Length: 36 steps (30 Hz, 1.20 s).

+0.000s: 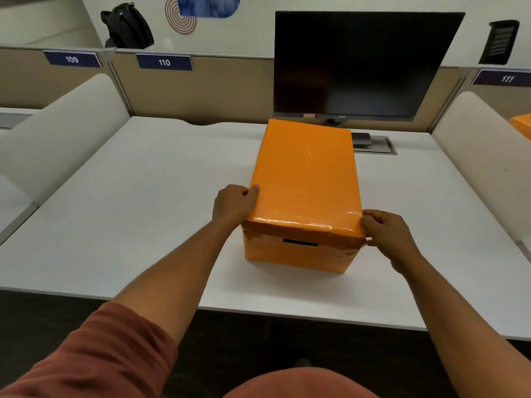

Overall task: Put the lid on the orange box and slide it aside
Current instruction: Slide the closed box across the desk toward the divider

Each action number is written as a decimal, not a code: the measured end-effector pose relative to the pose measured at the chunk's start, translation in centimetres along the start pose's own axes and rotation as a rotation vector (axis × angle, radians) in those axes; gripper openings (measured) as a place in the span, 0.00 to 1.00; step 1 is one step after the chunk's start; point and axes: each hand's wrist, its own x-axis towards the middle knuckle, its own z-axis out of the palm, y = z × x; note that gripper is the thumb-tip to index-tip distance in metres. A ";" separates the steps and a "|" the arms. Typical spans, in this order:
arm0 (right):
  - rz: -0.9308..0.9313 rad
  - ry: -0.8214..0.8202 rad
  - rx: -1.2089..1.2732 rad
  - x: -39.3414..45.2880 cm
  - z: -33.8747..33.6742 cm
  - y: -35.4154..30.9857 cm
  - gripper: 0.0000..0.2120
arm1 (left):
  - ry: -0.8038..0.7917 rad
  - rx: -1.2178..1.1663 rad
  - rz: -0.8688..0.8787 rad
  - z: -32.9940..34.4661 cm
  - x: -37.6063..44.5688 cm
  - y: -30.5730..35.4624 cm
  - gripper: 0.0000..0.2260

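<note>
An orange box stands on the white desk, with a small dark slot in its near face. A glossy orange lid lies on top of it and covers it fully. My left hand grips the lid's left edge near the front corner, thumb on top. At the lid's front right corner, my right hand pinches the rim with its fingers.
A dark monitor stands just behind the box, with a cable hatch at its foot. Padded dividers wall the desk on the left and right. Another orange object shows at the far right edge.
</note>
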 end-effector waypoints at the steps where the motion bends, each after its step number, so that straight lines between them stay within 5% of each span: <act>1: -0.008 0.003 0.001 0.1 0.1 -0.1 0.12 | -0.002 -0.031 -0.025 0.1 -0.1 -0.4 0.23; 12: -0.033 0.010 -0.258 3.4 -0.9 -2.3 0.22 | -0.086 -0.095 -0.109 -0.9 0.3 0.0 0.21; 18: -0.215 -0.037 -0.414 8.2 0.4 -7.1 0.26 | -0.104 -0.037 -0.002 -0.5 2.8 2.1 0.38; 25: -0.282 -0.127 -0.601 14.4 2.2 -9.5 0.29 | -0.024 0.040 0.194 -0.4 7.0 5.9 0.27; 36: -0.344 -0.222 -0.787 22.3 1.6 -9.8 0.22 | -0.115 0.165 0.107 1.1 13.7 8.9 0.27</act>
